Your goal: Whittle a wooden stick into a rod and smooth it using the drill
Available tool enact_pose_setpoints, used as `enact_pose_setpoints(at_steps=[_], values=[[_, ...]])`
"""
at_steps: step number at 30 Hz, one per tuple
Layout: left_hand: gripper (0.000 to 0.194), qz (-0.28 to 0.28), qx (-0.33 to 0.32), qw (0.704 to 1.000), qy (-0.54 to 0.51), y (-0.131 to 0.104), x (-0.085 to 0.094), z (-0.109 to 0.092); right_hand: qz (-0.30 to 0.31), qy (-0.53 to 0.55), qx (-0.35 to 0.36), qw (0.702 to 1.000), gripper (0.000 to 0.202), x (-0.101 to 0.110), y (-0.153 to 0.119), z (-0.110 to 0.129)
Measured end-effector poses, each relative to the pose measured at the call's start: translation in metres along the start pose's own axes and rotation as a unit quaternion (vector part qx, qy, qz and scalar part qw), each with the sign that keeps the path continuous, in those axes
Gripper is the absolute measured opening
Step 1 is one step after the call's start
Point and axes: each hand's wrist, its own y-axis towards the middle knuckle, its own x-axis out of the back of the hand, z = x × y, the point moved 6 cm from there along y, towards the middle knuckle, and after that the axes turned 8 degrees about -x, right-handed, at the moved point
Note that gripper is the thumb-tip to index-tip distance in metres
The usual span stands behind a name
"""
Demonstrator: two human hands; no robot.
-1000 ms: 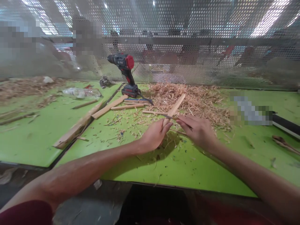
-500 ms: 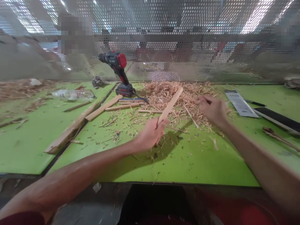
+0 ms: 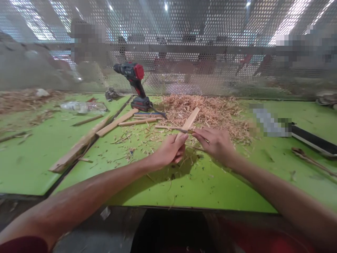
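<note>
My left hand (image 3: pixel 166 151) is closed round the lower end of a flat, pale wooden strip (image 3: pixel 192 117), which points up and away from me. My right hand (image 3: pixel 217 143) grips a small knife (image 3: pixel 182 130) by its short handle. The thin blade lies across the strip, close to my left thumb. Most of the handle is hidden by my right fingers. Behind the strip spreads a heap of curled wood shavings (image 3: pixel 210 105).
A cordless drill (image 3: pixel 137 84) stands upright at the back, in front of a perforated metal screen (image 3: pixel 184 70). Wooden pieces (image 3: pixel 79 147) lie to the left, with a plastic bottle (image 3: pixel 83 106) beyond. A black-topped bar (image 3: pixel 313 138) and a twisted stick (image 3: pixel 313 160) lie right.
My right hand has moved left and toward me, bringing the knife onto the wooden strip. The strip's far end has dropped slightly and shifted left.
</note>
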Motion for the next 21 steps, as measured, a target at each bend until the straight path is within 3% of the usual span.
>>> enact_pose_setpoints(at_steps=[14,21], values=[[0.036,-0.005,0.011,0.998,0.063,0.001,0.001,-0.003,0.023,-0.017,-0.051,0.998,0.047,0.002,0.006,-0.028],[0.050,0.036,0.016,0.995,0.091,-0.001,0.002,0.004,-0.010,0.000,-0.071,0.997,0.051,0.003,0.005,-0.058]])
